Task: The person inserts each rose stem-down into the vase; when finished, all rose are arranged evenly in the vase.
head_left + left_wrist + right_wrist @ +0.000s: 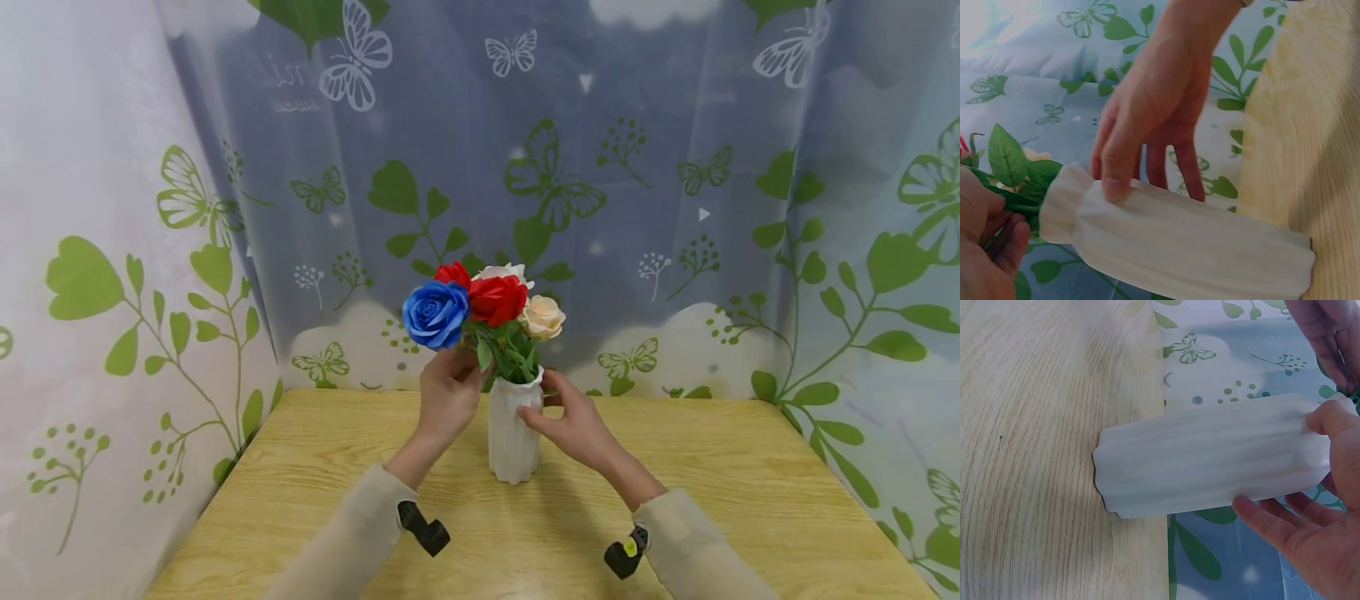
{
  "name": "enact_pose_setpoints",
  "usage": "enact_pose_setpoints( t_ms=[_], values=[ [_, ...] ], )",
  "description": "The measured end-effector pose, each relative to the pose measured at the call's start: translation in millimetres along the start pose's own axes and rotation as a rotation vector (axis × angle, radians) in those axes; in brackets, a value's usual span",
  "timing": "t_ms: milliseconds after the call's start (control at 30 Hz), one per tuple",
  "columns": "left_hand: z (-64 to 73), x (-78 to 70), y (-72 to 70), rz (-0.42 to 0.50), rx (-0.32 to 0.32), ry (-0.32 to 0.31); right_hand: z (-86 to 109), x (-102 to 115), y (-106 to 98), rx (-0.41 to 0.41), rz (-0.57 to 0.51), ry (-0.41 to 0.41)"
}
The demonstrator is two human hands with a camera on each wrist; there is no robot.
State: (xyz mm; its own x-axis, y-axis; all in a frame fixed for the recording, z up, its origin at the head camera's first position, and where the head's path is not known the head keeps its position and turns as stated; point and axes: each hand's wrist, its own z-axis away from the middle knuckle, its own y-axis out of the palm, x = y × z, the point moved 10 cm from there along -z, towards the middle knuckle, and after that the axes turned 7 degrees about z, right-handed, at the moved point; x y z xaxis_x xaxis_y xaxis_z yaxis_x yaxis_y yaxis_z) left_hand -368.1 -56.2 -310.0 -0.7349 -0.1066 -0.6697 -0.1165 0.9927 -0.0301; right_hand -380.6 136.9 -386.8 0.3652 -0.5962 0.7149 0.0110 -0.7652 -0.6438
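Observation:
A white fluted vase (514, 429) stands upright on the table with several artificial roses in it. My left hand (450, 392) is just under the blue rose (435, 314), left of the vase mouth. In the left wrist view its fingers pinch a green stem (1022, 207) at the rim. My right hand (573, 421) holds the vase near its neck from the right, thumb on the front and fingers around the far side. Red roses (498, 300), a cream rose (543, 317) and a partly hidden white rose (517, 273) cluster above the green leaves (512, 354).
The vase stands towards the back of the light wooden table (337, 467). Behind it hangs a blue-grey curtain (465, 125) with butterflies and green leaves, and similar patterned curtains close in the left and right sides.

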Motion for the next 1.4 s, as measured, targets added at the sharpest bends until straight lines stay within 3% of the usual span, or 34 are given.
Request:
enact_pose_setpoints(
  t_ms=[100,433,700,1000,1133,1300,1400],
  values=[
    [4.5,1.6,4.1,-0.085,0.026,0.022,-0.1,0.2,0.1,0.003,0.0,-0.005],
    [5.0,2.5,11.7,-0.064,0.073,-0.005,-0.4,0.4,-0.1,-0.005,0.007,-0.005],
    [3.0,1.9,-1.0,-0.022,0.05,-0.035,-0.5,-0.4,-0.8,-0.006,0.01,0.0],
    [-6.7,-20.5,-20.2,0.032,-0.071,0.147,1.8,-2.5,1.4,0.009,0.009,0.03],
    [-10.8,-24.5,-24.1,0.059,-0.095,0.168,1.7,-1.3,1.2,0.004,0.001,0.008],
    [-12.3,-23.4,-18.9,0.077,-0.046,0.152,0.9,-0.9,0.8,-0.004,0.001,-0.006],
    [-11.4,-15.6,-12.0,0.057,0.0,0.076,0.4,-1.0,0.9,-0.008,0.003,-0.006]
  ],
)
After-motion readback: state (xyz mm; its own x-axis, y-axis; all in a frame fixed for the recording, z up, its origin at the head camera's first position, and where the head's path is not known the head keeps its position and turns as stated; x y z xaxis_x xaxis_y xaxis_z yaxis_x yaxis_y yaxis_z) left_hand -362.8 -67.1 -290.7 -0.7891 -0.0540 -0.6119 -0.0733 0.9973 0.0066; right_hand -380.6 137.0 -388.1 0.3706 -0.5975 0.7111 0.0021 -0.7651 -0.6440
